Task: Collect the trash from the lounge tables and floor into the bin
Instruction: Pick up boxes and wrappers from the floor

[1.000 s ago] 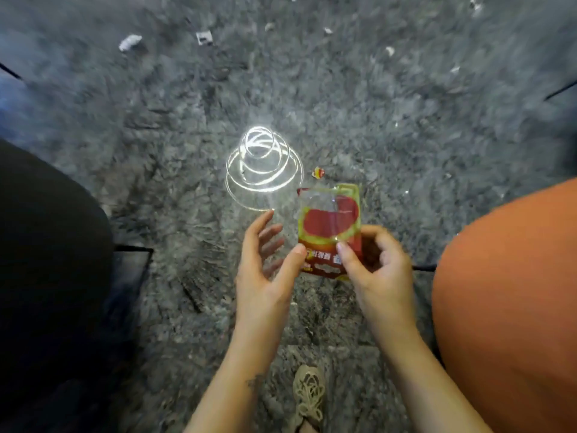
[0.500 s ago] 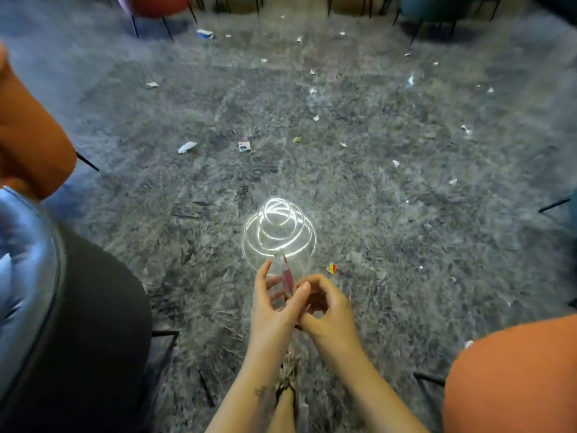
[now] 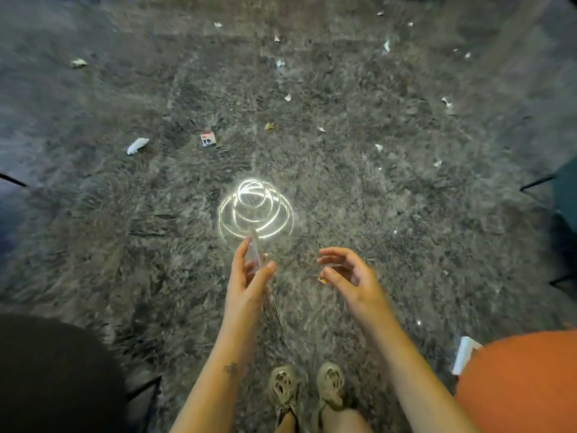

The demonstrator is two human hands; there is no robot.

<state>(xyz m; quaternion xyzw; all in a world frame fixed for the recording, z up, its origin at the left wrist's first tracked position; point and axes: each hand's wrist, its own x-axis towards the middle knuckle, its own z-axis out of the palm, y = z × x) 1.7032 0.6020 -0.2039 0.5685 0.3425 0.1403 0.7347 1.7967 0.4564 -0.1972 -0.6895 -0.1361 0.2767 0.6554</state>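
Left hand pinches a thin wrapper at the clear bin rim (right hand open, empty); released off-centre, it could miss.

The left hand and right hand hang apart over the carpet, ahead of the shoes. The left hand holds a wrapper, and rings of light lie just beyond it. Farther out sits a box, with a paper to its left and scraps strewn behind. A left seat and a right seat fill the near corners. A card lies beside the right seat.
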